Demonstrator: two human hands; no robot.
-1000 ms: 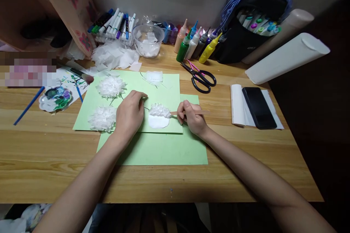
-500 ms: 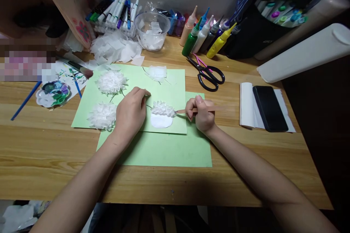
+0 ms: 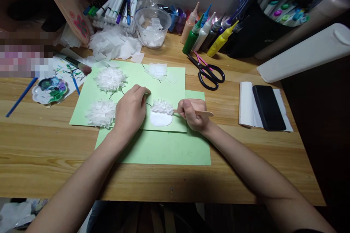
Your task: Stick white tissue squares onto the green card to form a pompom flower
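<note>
My right hand (image 3: 193, 113) is closed around a wooden craft stick (image 3: 206, 114), whose far end meets the right edge of a half-covered white paper flower (image 3: 162, 107). Ruffled white tissue fills that flower's upper part, while a smooth white oval shows below. My left hand (image 3: 131, 107) lies on the light green sheet (image 3: 166, 88), index finger stretched out, its other fingers partly hidden. It partly overlaps a full tissue flower (image 3: 101, 113). Another full flower (image 3: 111, 78) sits above. Flat tissue squares (image 3: 158, 70) rest near the sheet's top edge.
Behind the sheet are loose tissue pieces (image 3: 115, 45), a clear plastic bowl (image 3: 153, 32) and several paint bottles (image 3: 190, 38). Black scissors (image 3: 209, 72) lie to the right, near a phone (image 3: 269, 107). A paint palette (image 3: 50, 90) is at left. A second green sheet (image 3: 166, 149) lies underneath.
My right hand has shifted left, closer to the half-covered flower, with the craft stick in it. My left hand stays in place on the sheet. The view has tilted slightly.
</note>
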